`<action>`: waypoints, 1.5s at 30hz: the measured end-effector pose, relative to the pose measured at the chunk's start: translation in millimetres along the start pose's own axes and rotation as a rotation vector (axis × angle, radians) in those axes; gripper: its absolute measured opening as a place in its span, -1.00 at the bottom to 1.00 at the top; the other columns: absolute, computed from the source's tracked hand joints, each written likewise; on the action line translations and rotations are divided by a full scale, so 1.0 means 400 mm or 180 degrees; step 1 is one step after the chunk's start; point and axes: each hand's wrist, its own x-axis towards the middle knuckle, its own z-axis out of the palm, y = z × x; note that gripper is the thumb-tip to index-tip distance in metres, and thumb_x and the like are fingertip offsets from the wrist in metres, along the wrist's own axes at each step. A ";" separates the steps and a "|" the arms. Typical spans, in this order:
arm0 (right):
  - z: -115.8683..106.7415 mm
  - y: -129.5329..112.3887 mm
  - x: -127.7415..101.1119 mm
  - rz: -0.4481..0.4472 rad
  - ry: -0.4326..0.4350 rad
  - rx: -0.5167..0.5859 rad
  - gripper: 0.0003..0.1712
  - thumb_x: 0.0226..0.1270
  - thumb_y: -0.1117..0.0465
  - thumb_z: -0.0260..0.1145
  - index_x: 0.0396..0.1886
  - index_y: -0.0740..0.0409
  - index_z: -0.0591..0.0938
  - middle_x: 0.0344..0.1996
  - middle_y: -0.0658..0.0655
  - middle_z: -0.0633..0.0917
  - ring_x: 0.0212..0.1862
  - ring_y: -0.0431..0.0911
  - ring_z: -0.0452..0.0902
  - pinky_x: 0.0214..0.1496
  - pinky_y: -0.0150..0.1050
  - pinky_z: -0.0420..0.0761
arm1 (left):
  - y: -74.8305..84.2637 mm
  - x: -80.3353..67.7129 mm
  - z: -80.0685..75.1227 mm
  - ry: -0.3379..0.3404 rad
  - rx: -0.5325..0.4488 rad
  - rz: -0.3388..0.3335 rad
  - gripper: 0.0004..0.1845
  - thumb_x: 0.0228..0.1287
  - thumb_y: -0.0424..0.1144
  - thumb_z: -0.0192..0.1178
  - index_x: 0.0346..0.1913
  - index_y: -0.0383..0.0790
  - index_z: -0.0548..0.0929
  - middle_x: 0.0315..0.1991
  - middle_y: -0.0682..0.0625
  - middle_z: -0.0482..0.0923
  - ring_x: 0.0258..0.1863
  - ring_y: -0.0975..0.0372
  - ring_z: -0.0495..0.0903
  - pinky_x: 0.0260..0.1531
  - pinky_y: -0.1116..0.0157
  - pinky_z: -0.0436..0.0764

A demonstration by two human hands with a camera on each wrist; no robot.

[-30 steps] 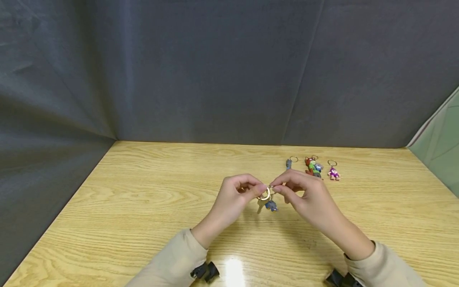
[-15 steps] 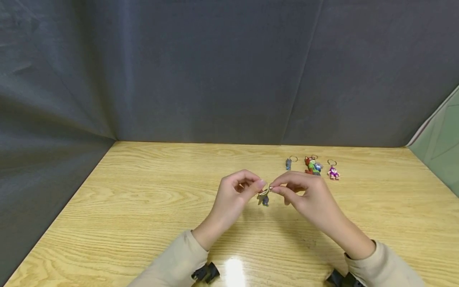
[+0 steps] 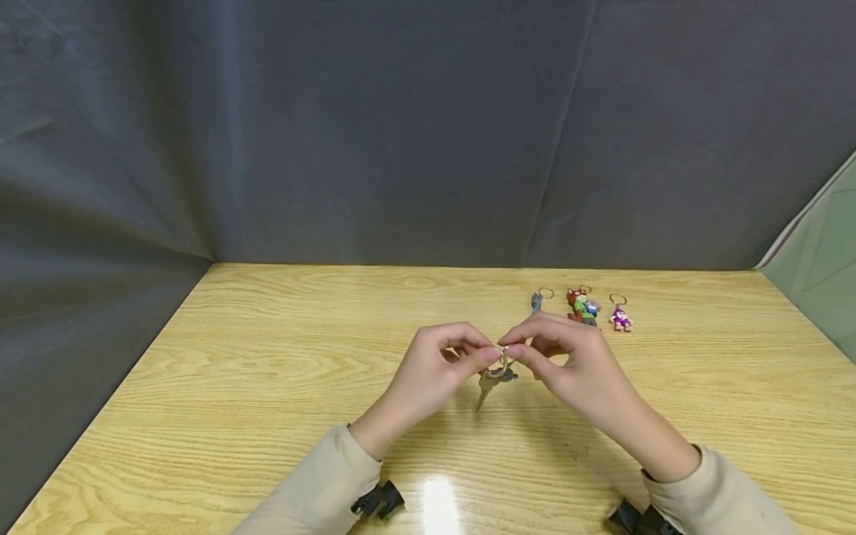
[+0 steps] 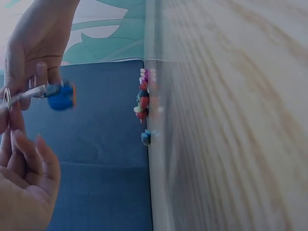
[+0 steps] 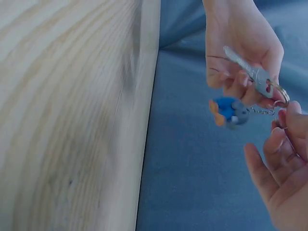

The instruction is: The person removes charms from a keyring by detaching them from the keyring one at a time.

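Low over the wooden table point(image 3: 267, 386), both hands meet fingertip to fingertip. My left hand point(image 3: 438, 371) pinches a metal key ring point(image 3: 503, 362) from which a key point(image 3: 486, 388) hangs. My right hand point(image 3: 578, 368) pinches at the ring's other side, thumb against forefinger. In the right wrist view, a small blue and grey figurine keychain point(image 5: 231, 110) dangles on a short chain from a smaller ring point(image 5: 280, 104) close to the right fingertips. The key point(image 5: 260, 79) sticks out beside it. Fingertips partly hide where the rings meet.
Farther back on the right lie more keychains: a grey-blue one point(image 3: 537, 302), a red fox figure in green point(image 3: 582, 306) and a purple figure point(image 3: 620, 319). A dark cloth point(image 3: 401, 148) walls off the table's back and left side.
The fingertips have come closer together at the rings. The key and figurine have swung about beneath, and the key now hangs lower. The keychains at the back have stayed put.
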 end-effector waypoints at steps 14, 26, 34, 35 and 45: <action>0.011 0.001 -0.001 -0.0230 -0.0130 0.0052 -0.72 0.01 0.49 0.52 -0.39 0.03 0.74 -0.40 -0.13 0.70 -0.39 -0.27 0.60 -0.33 -0.43 0.60 | 0.004 0.002 0.001 0.0429 -0.0719 -0.0178 -0.82 0.37 -0.31 0.25 -0.26 -0.44 0.66 -0.47 -0.06 0.62 -0.46 0.22 0.57 -0.41 0.32 0.57; 0.000 -0.006 -0.003 0.0389 0.0066 -0.0034 -0.79 0.17 0.48 0.43 -0.35 0.07 0.73 -0.47 -0.10 0.69 -0.59 -0.21 0.54 -0.53 -0.31 0.52 | -0.012 0.005 -0.023 -0.0271 -0.0097 0.0052 -0.79 0.37 -0.25 0.27 0.02 -0.17 0.69 -0.24 0.05 0.63 -0.30 0.26 0.50 -0.26 0.29 0.49; 0.010 -0.005 -0.001 0.0204 0.0039 0.0071 -0.76 0.13 0.52 0.44 -0.33 0.10 0.74 -0.42 -0.07 0.73 -0.60 -0.24 0.52 -0.54 -0.35 0.53 | -0.007 0.001 -0.014 -0.0121 0.0087 0.0064 -0.92 0.33 -0.25 0.31 -0.28 -0.19 0.74 -0.38 0.01 0.69 -0.39 0.12 0.58 -0.36 0.34 0.49; 0.011 -0.005 0.000 0.0185 0.0035 0.0072 -0.76 0.13 0.52 0.44 -0.34 0.09 0.74 -0.42 -0.08 0.73 -0.60 -0.24 0.52 -0.55 -0.36 0.52 | -0.006 0.000 -0.012 -0.0063 0.0038 0.0034 -0.91 0.33 -0.26 0.31 -0.30 -0.20 0.73 -0.41 0.00 0.68 -0.42 0.08 0.58 -0.40 0.36 0.47; 0.016 -0.009 -0.010 0.0129 -0.0035 0.0094 -0.72 0.09 0.53 0.46 -0.39 0.04 0.72 -0.48 -0.13 0.71 -0.60 -0.26 0.51 -0.57 -0.37 0.50 | -0.006 -0.004 0.004 0.0289 -0.0650 -0.0273 -0.86 0.36 -0.38 0.24 -0.33 -0.43 0.65 -0.48 0.01 0.61 -0.44 0.22 0.58 -0.26 0.26 0.53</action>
